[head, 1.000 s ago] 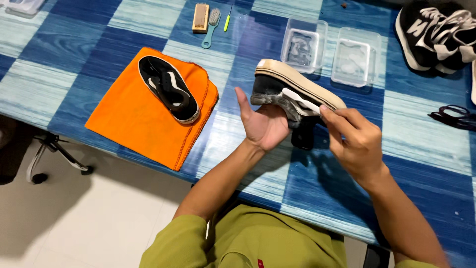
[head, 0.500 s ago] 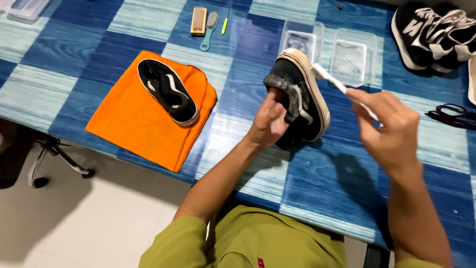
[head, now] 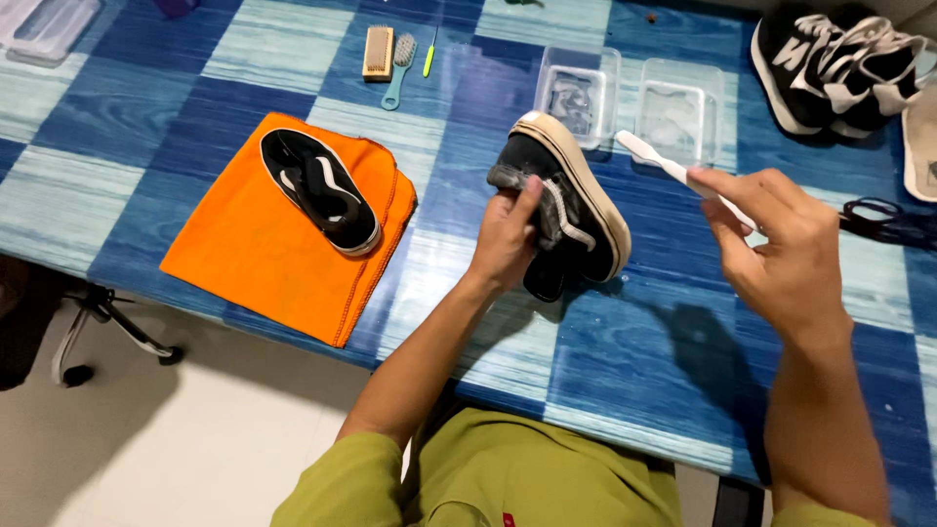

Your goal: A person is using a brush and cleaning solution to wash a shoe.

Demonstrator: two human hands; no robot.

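Head view: a person in an olive-green shirt works at a blue-and-white checked table (head: pixel 146 107).
Left hand: the left hand (head: pixel 508 239), at centre frame, is closed around the upper of a black sneaker (head: pixel 566 205), which is tipped on its side, cream sole turned to the right.
Right hand: the right hand (head: pixel 781 249), right of centre, pinches the handle of a white toothbrush (head: pixel 673 171), fingers curled shut; the brush head points to the upper left, just beside the sole but apart from it.
Left of frame: a second black sneaker (head: pixel 320 188) lies on an orange cloth (head: pixel 244 254).
Top of frame: two clear plastic trays (head: pixel 634 98), a wooden brush (head: pixel 378 51) and a teal brush (head: pixel 400 63).
Upper right: a pair of black-and-white sneakers (head: pixel 839 68).
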